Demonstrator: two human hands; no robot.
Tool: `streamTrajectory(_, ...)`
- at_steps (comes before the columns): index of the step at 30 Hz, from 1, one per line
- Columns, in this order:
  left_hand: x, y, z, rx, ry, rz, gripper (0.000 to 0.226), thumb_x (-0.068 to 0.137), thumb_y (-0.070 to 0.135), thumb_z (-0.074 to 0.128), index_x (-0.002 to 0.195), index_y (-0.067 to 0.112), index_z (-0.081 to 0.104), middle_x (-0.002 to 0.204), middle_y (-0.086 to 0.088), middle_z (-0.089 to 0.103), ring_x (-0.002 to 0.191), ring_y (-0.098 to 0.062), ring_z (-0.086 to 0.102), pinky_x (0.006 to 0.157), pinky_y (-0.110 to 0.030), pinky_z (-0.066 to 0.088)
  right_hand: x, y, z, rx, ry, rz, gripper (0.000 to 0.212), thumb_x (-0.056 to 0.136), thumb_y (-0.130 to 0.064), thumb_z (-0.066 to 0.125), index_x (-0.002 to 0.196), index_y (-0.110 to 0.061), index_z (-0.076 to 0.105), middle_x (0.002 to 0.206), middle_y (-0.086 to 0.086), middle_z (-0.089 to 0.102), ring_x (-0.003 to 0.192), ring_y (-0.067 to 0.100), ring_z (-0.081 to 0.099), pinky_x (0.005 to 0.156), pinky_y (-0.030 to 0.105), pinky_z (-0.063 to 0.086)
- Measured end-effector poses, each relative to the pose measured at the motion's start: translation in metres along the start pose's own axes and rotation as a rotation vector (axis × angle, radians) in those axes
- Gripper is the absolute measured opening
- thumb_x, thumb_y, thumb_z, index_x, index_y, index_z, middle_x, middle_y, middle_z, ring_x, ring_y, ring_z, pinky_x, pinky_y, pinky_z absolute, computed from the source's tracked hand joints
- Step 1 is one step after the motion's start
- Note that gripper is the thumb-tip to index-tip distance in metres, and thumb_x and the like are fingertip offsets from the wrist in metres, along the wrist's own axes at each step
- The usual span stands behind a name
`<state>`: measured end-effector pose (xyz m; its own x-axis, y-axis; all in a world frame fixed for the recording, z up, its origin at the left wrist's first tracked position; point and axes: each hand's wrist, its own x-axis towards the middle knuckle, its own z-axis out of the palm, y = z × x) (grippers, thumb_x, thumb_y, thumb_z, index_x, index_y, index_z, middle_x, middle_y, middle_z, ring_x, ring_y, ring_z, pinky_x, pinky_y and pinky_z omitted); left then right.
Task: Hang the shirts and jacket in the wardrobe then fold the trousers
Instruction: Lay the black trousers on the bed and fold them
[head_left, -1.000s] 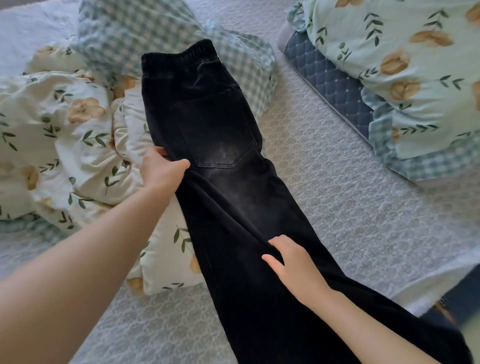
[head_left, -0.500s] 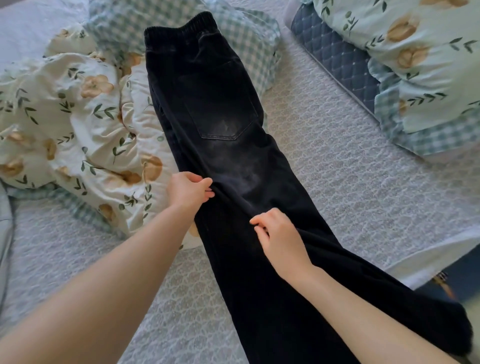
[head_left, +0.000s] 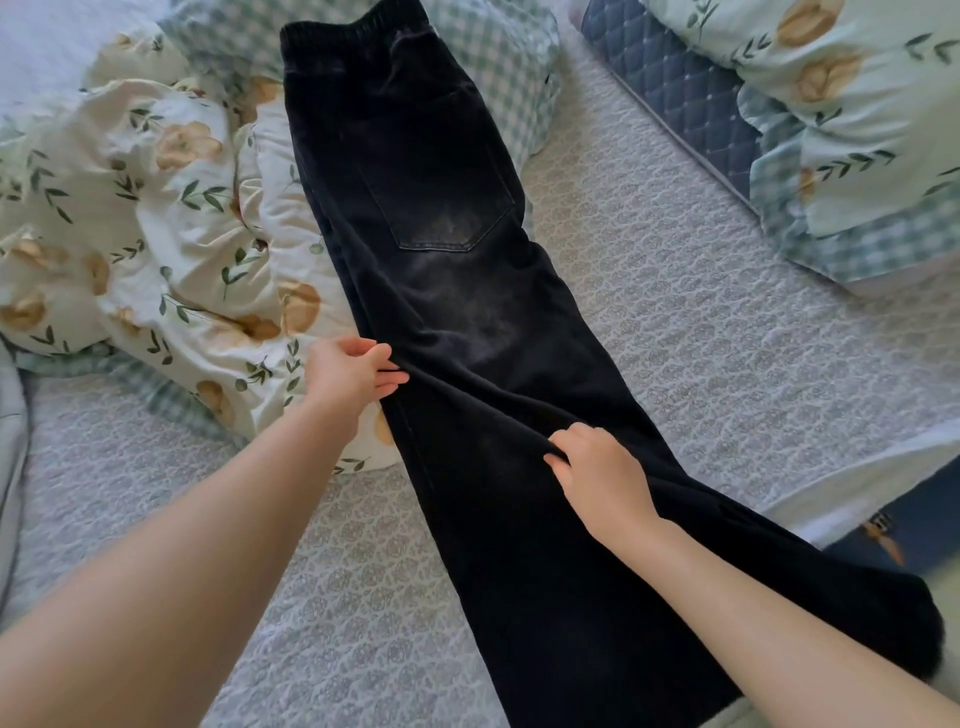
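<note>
Trousers (head_left: 467, 322), black faded denim with an elastic waistband, lie folded leg on leg with the back pocket up, stretched away from me along the bed. The waistband sits far beyond both grips and the hems run back past my right wrist.

My left hand (head_left: 350, 371) pinches the left edge at the thigh, thumb on top and fingers curled beneath. My right hand (head_left: 597, 467) pinches a fold of cloth a little nearer me, and a raised ridge runs between the 2 grips.

1 second ago the left hand was up beside the pocket and the right lay nearly flat on the leg. Both have since slid down toward the knee and closed on fabric. I judge the smoothing is done and the first fold is starting.

Just left of my left grip bunches the cream floral duvet (head_left: 171, 223). The grey patterned quilted bedcover (head_left: 701, 353) lies under everything, and a green checked pillow (head_left: 504, 67) sits under the waistband.
</note>
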<state>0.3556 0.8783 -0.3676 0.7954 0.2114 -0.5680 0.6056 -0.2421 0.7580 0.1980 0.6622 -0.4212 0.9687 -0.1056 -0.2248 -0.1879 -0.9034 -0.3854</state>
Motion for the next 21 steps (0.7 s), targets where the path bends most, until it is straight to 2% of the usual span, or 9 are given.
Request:
streamTrajectory(3, -0.008, 0.0, 0.008, 0.252, 0.091, 0.13, 0.009, 0.094, 0.02, 0.065, 0.091, 0.011, 0.063, 0.084, -0.007, 0.07, 0.062, -0.011, 0.071, 0.061, -0.023, 0.056, -0.015, -0.008, 0.004, 0.034, 0.039, 0.005, 0.014, 0.097, -0.029, 0.054, 0.101, -0.02, 0.063, 0.091, -0.007, 0.056, 0.082, 0.013, 0.053, 0.064, 0.026, 0.045)
streamTrajectory(5, -0.022, -0.002, 0.018, 0.404, 0.099, 0.311, 0.012, 0.091, 0.026, 0.068, 0.083, 0.019, 0.062, 0.08, 0.001, 0.068, 0.057, -0.006, 0.068, 0.052, -0.018, 0.051, -0.026, -0.013, 0.009, 0.06, 0.051, -0.005, 0.017, 0.097, -0.027, 0.054, 0.109, -0.021, 0.064, 0.097, -0.006, 0.058, 0.086, 0.014, 0.054, 0.066, 0.026, 0.047)
streamTrajectory(6, -0.031, -0.003, 0.023, 0.47, 0.074, 0.415, 0.012, 0.09, 0.028, 0.068, 0.081, 0.021, 0.063, 0.078, 0.004, 0.067, 0.061, -0.006, 0.067, 0.053, -0.019, 0.049, -0.032, -0.016, 0.012, 0.071, 0.046, -0.017, 0.021, 0.097, -0.025, 0.054, 0.116, -0.021, 0.063, 0.102, -0.006, 0.059, 0.089, 0.014, 0.054, 0.069, 0.027, 0.048)
streamTrajectory(9, -0.048, -0.015, 0.037, 0.749, -0.061, 0.763, 0.007, 0.09, 0.028, 0.068, 0.094, 0.023, 0.072, 0.093, 0.008, 0.064, 0.09, -0.013, 0.059, 0.077, -0.03, 0.05, -0.047, -0.021, 0.025, 0.06, -0.026, -0.056, 0.043, 0.1, -0.024, 0.049, 0.142, -0.02, 0.045, 0.125, -0.006, 0.053, 0.108, 0.013, 0.049, 0.089, 0.026, 0.047)
streamTrajectory(12, -0.05, -0.036, 0.044, 1.109, -0.144, 0.998, 0.023, 0.094, 0.037, 0.06, 0.11, 0.025, 0.073, 0.113, 0.008, 0.062, 0.11, -0.018, 0.044, 0.094, -0.035, 0.037, -0.057, -0.021, 0.037, 0.107, -0.069, -0.061, 0.056, 0.1, -0.015, 0.049, 0.151, -0.016, 0.029, 0.144, -0.004, 0.041, 0.13, 0.01, 0.037, 0.109, 0.021, 0.035)
streamTrajectory(14, -0.048, -0.05, 0.04, 1.289, -0.14, 1.034, 0.026, 0.097, 0.043, 0.053, 0.107, 0.027, 0.072, 0.11, 0.01, 0.062, 0.113, -0.02, 0.041, 0.096, -0.036, 0.03, -0.062, -0.019, 0.041, 0.147, -0.091, -0.067, 0.059, 0.098, -0.007, 0.05, 0.152, -0.015, 0.028, 0.148, -0.003, 0.038, 0.136, 0.009, 0.032, 0.112, 0.018, 0.03)
streamTrajectory(15, -0.046, -0.057, 0.037, 1.36, -0.131, 1.036, 0.027, 0.097, 0.043, 0.052, 0.107, 0.028, 0.072, 0.109, 0.01, 0.061, 0.114, -0.02, 0.041, 0.096, -0.037, 0.029, -0.063, -0.016, 0.041, 0.148, -0.092, -0.074, 0.059, 0.097, -0.005, 0.051, 0.151, -0.016, 0.029, 0.147, -0.003, 0.038, 0.134, 0.009, 0.034, 0.11, 0.019, 0.033)
streamTrajectory(18, -0.043, -0.071, 0.024, 1.486, -0.107, 1.013, 0.021, 0.098, 0.035, 0.053, 0.11, 0.028, 0.068, 0.108, 0.011, 0.059, 0.113, -0.02, 0.042, 0.094, -0.035, 0.027, -0.064, 0.0, 0.035, 0.04, -0.046, -0.064, 0.054, 0.095, -0.006, 0.05, 0.145, -0.02, 0.038, 0.134, -0.005, 0.047, 0.116, 0.014, 0.047, 0.096, 0.023, 0.042)
streamTrajectory(21, -0.044, -0.074, 0.022, 1.585, -0.085, 1.009, 0.018, 0.091, 0.02, 0.062, 0.107, 0.028, 0.067, 0.1, 0.009, 0.057, 0.107, -0.02, 0.044, 0.09, -0.034, 0.029, -0.065, 0.021, 0.024, -0.093, -0.033, 0.05, 0.04, 0.097, -0.016, 0.048, 0.137, -0.024, 0.045, 0.122, -0.005, 0.053, 0.105, 0.016, 0.051, 0.088, 0.027, 0.041)
